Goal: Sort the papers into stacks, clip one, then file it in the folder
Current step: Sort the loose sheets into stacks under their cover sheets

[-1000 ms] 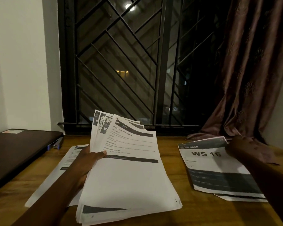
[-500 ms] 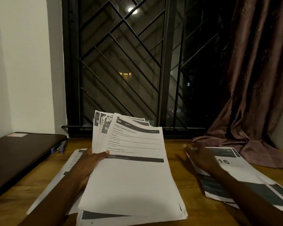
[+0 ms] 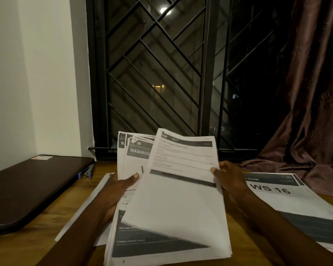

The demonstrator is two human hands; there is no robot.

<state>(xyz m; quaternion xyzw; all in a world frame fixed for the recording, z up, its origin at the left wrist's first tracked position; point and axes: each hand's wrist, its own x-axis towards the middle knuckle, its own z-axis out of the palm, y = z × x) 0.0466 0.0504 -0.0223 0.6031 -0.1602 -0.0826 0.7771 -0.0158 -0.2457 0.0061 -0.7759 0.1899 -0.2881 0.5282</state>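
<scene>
A: White paper bundle point(image 3: 154, 244), where is it sitting?

B: I am seeing it above the wooden bench point(image 3: 54, 214). My left grip point(image 3: 119, 191) is holding its left edge, thumb on top. My right grip point(image 3: 229, 177) is pinching the top sheet point(image 3: 181, 198) at the right edge, tilted off the bundle. The WS 16 stack point(image 3: 288, 198) is lying at right.
</scene>
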